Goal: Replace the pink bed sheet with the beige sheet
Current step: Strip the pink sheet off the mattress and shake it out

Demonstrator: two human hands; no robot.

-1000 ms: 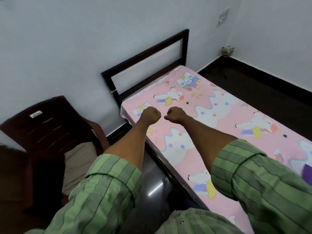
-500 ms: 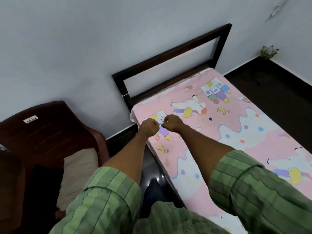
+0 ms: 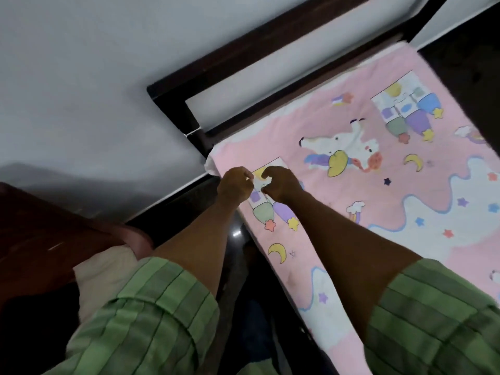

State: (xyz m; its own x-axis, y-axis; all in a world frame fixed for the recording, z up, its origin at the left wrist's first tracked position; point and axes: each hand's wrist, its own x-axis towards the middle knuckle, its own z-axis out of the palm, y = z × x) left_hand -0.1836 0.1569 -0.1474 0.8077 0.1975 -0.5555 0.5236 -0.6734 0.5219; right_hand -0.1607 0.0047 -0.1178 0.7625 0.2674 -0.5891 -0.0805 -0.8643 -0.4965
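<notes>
A grey wall [image 3: 94, 77] fills the upper left. Against it stands the dark headboard [image 3: 270, 47] of the bed, an open frame of two rails and a post. The pink sheet [image 3: 338, 207] covers the mattress from the headboard down to the lower right, printed with unicorns, moons, stars and white cloud shapes. It lies flat over most of the bed; its corner by the headboard post hangs a little over the edge, showing a pale underside.

To the left of the bed is a dark brown chair [image 3: 40, 234], and on its seat lies the beige sheet [image 3: 108, 269], a folded pale bundle partly hidden behind the person's left sleeve. The dark floor [image 3: 243, 307] shows in the gap between chair and bed.

Both arms reach forward from green striped sleeves [image 3: 151, 320], bare from the elbow. The left hand [image 3: 234, 184] and right hand [image 3: 281, 184] meet near the head corner of the bed, just inside the near edge. Each grip is tight: the fingers are curled, and between the two fists a small bunch of the pink sheet is pinched up, a crumpled white piece of the print showing in the gap. The knuckles nearly touch. The frame is somewhat blurred, so the exact lie of each finger cannot be told.
</notes>
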